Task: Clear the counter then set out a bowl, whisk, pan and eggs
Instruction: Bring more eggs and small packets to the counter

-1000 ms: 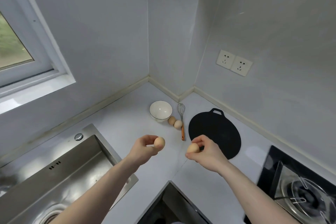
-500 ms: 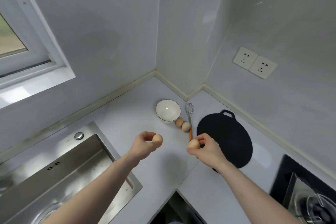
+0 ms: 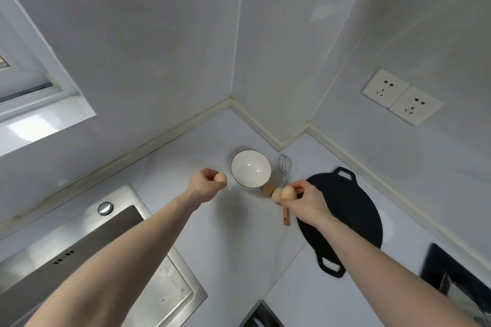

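Pinching one egg each, left hand (image 3: 204,188) beside bowl (image 3: 250,169) rim, right hand (image 3: 305,200) over whisk (image 3: 284,180).

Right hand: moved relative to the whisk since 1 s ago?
Yes. The right hand carried its egg forward, from near the whisk handle's end to beside the two resting eggs.

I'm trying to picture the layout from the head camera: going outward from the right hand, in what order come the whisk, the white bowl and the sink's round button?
1. Whisk: just beside the right hand, toward the corner.
2. White bowl: farther left, near the corner.
3. Round button: far left, on the sink's rim.
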The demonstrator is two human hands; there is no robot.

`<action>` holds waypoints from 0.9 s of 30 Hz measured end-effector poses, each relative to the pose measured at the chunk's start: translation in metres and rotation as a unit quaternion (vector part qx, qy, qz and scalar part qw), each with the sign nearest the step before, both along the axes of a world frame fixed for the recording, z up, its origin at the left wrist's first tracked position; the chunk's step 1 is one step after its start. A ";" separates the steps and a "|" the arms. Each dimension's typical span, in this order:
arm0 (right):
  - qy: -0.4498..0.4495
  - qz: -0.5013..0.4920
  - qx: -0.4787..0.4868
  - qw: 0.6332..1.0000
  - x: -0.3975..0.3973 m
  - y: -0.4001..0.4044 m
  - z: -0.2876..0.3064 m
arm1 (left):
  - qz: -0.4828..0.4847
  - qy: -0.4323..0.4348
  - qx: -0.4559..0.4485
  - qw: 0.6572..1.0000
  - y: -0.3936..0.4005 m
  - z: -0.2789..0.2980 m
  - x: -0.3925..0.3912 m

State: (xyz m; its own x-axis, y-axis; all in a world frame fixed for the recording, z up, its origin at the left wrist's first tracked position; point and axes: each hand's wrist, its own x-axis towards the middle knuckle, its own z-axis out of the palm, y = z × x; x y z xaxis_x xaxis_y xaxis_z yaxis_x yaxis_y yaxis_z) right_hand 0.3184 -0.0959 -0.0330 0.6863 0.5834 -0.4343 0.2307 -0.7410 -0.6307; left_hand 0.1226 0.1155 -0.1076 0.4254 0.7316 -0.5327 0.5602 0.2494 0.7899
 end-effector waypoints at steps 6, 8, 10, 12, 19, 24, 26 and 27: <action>-0.017 0.002 -0.030 0.999 0.026 0.031 -0.019 | -0.033 0.050 0.069 0.996 0.030 -0.012 0.028; -0.020 -0.003 -0.035 0.999 0.033 0.039 -0.024 | -0.045 0.061 0.087 0.993 0.039 -0.016 0.036; -0.022 -0.005 -0.045 0.999 0.041 0.048 -0.031 | -0.058 0.070 0.103 0.990 0.048 -0.021 0.042; -0.029 -0.004 -0.059 0.998 0.048 0.058 -0.039 | -0.063 0.073 0.108 0.990 0.056 -0.028 0.049; -0.065 0.035 -0.100 0.992 0.062 0.084 -0.063 | -0.087 0.093 0.113 0.985 0.077 -0.048 0.064; -0.100 0.076 -0.132 0.983 0.067 0.093 -0.074 | -0.104 0.080 0.139 0.982 0.084 -0.053 0.078; -0.107 0.085 -0.136 0.981 0.068 0.096 -0.077 | -0.111 0.074 0.146 0.980 0.087 -0.054 0.082; -0.110 0.090 -0.138 0.980 0.069 0.098 -0.079 | -0.112 0.071 0.145 0.980 0.088 -0.055 0.084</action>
